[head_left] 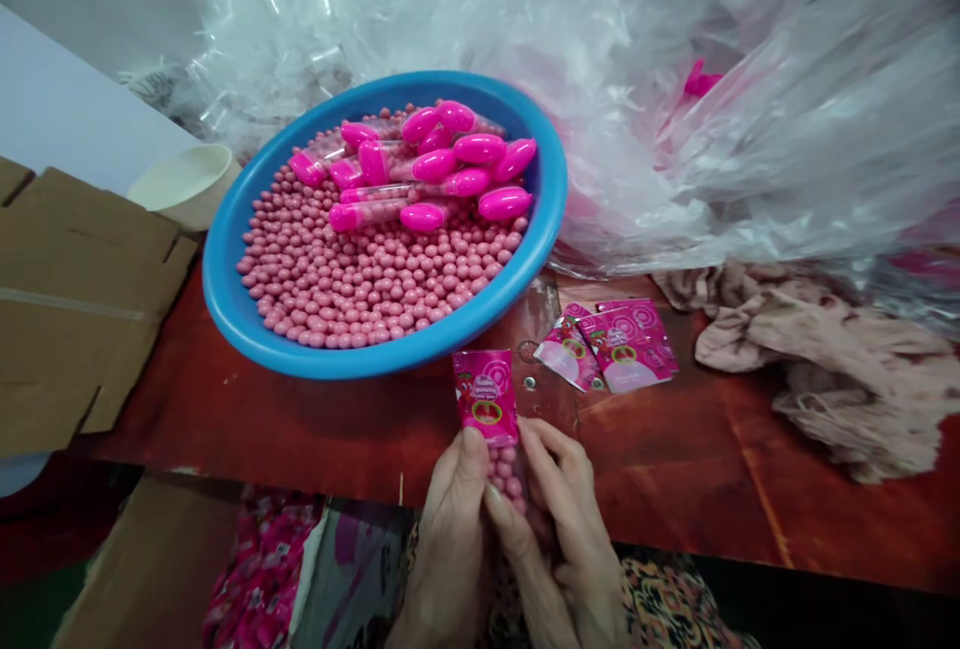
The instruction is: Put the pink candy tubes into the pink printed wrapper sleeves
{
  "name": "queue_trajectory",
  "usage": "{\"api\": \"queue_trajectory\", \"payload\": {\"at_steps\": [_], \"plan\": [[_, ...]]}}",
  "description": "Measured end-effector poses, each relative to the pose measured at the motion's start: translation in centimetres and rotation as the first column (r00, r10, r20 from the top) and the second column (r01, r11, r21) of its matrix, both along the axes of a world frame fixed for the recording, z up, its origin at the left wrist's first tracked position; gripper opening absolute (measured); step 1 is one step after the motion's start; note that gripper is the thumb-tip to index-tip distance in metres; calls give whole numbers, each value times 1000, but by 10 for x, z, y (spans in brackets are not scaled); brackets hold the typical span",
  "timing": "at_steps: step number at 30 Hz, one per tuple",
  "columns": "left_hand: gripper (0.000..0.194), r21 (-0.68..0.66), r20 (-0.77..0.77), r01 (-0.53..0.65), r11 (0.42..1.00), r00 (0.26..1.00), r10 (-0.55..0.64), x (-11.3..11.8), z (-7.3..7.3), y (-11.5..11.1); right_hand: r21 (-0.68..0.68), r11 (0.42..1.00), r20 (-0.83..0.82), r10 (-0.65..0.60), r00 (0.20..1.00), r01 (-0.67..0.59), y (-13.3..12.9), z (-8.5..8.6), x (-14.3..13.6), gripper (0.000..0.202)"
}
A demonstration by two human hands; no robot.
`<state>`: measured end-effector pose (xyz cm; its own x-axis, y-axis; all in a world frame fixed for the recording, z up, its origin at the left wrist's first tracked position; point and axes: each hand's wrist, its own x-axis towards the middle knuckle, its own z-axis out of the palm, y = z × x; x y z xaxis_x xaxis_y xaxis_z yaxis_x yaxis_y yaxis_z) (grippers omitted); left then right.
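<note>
Near the table's front edge, my left hand (451, 539) and my right hand (566, 519) both grip a clear candy tube (507, 477) filled with pink balls. A glossy pink printed sleeve (486, 397) covers its upper end, and my left thumb presses at the sleeve's lower edge. My right fingers wrap the tube's side; its lower end is hidden by my hands. Right of it lie several flat pink printed sleeves (630, 344). Behind stands a blue basin (360, 361) of pink candy balls (337, 279), with several filled tubes with bright pink ends (435, 166) on top.
Clear plastic bags (750, 159) are heaped along the back. A crumpled beige cloth (832, 359) lies at right. A cream bowl (187, 189) and a cardboard box (82, 299) stand at left. Below the table edge sits an open box holding pink wrappers (259, 569).
</note>
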<state>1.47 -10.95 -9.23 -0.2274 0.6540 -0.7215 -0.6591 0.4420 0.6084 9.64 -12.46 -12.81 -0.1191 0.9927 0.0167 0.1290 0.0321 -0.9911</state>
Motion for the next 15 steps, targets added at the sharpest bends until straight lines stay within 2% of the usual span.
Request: {"api": "queue_trajectory", "payload": {"at_steps": [3, 6, 7, 9, 12, 13, 15], "plan": [[36, 9, 84, -53, 999, 995, 52, 1, -1, 0, 144, 988, 158, 24, 987, -47, 4, -2, 3, 55], [31, 44, 43, -49, 998, 998, 48, 3, 0, -2, 256, 964, 235, 8, 972, -70, 10, -1, 8, 49], [29, 86, -1, -16, 996, 1000, 16, 2, 0, -2, 268, 961, 224, -2, 975, -60, 12, 0, 10, 48], [22, 187, -183, 66, 980, 983, -31, -2, 1, -1, 287, 958, 153, -31, 988, -14, 17, 3, 13, 46], [14, 276, -491, 116, 954, 870, 37, -11, 1, 2, 293, 954, 34, -75, 997, 62, 24, 12, 19, 41], [16, 292, -505, 115, 949, 862, 51, -13, 1, 4, 286, 956, 7, -75, 997, 70, 26, 15, 21, 38], [19, 287, -391, 145, 947, 920, -22, -15, 3, 9, 262, 964, -30, -36, 999, 43, 29, 22, 24, 33]]}}
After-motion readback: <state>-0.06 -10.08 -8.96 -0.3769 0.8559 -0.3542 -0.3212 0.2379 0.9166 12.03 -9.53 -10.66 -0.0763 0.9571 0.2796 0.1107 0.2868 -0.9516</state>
